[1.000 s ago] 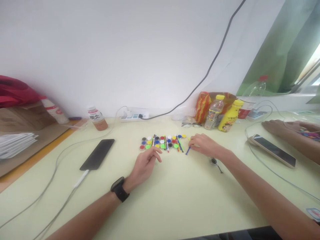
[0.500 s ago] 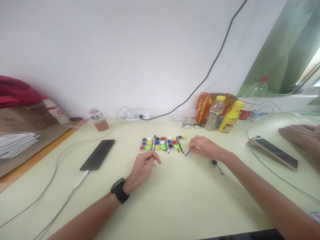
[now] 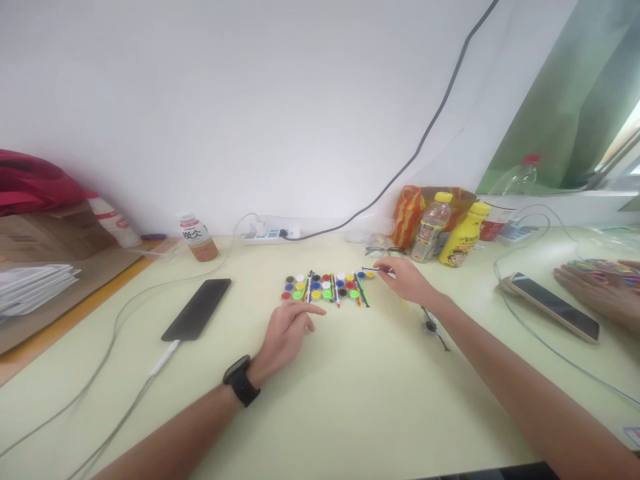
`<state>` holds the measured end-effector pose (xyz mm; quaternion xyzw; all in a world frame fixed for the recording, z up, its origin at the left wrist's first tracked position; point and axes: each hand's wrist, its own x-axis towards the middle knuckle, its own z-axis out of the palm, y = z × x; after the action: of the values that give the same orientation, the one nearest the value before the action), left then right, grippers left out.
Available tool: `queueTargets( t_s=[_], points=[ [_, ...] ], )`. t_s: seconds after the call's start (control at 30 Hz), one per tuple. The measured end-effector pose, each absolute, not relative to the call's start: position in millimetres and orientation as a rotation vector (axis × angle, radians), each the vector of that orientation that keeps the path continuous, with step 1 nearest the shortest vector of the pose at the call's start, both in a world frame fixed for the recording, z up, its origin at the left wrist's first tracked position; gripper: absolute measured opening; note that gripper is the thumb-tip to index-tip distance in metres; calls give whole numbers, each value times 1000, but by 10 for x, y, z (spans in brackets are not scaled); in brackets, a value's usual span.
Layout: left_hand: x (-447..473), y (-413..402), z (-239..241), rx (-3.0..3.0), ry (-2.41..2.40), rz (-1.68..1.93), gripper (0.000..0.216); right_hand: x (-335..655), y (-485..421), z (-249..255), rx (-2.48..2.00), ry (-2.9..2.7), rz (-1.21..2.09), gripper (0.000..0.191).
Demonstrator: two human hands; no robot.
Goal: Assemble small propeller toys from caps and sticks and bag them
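Observation:
Above the right end of the coloured rows, my right hand (image 3: 406, 283) is closed in a pinch on a thin blue plastic stick (image 3: 369, 269) with a small crossbar at its tip. My left hand (image 3: 289, 331) rests just in front of the rows, holding nothing, its index finger stretched out. Small round discs (image 3: 327, 285) in several colours lie in short columns. Bundles of thin coloured sticks (image 3: 334, 290) lie between the columns. Beneath my right forearm are a dark round piece (image 3: 430, 326) and a dark stick (image 3: 442, 341), partly hidden.
A black phone (image 3: 197, 311) on a cable lies left, and another phone (image 3: 555, 307) lies right. Bottles (image 3: 461, 239) and glasses (image 3: 384, 251) stand at the back. Another person's hand (image 3: 595, 288) is at the right edge, by colourful pieces (image 3: 607, 268).
My right hand has moved up and slightly away, and the blue stick has swung from slanting down to nearly level. My left index finger has straightened. The other person's hands have shifted, showing colourful pieces.

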<state>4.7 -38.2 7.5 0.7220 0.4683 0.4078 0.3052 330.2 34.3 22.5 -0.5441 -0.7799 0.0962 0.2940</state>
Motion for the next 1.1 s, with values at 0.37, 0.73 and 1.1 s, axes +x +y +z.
queueTargets(
  t_s=[0.37, 0.73, 1.1],
  points=[
    [121, -468, 245, 2005, 1065, 1013, 33, 3271, 366, 184, -1482, -2187, 133, 21],
    [91, -449, 191, 1951, 1096, 1034, 55, 3227, 311, 230, -1570, -2240, 48, 22],
    [99, -445, 162, 2050, 1019, 1093, 54, 3342, -171, 522, -1845, -2240, 114, 13]
  ],
)
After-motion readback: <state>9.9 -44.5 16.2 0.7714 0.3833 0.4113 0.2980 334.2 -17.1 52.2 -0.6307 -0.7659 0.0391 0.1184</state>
